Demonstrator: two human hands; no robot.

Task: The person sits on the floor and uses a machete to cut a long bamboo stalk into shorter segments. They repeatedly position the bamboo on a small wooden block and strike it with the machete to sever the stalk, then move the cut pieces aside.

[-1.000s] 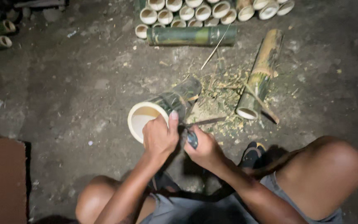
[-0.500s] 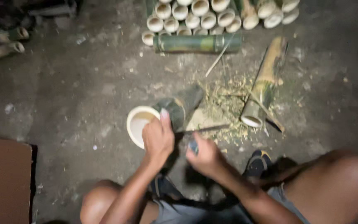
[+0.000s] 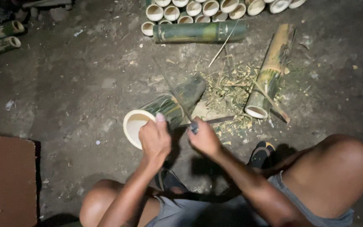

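On dark ground, left hand (image 3: 155,141) grips the green hollow bamboo section (image 3: 158,113); right hand (image 3: 204,138) clasps a dark-bladed knife (image 3: 215,121). Keep strokes shallow, directed away.

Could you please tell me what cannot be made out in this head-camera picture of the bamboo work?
- Knife: its handle is hidden inside the right hand; the blade is dark and blurred.
- Bamboo tube: its near side is covered by the left hand; the far end fades into shadow.
- Stacked bamboo pieces: cut off by the top edge.
- Brown board: cut off by the left edge.
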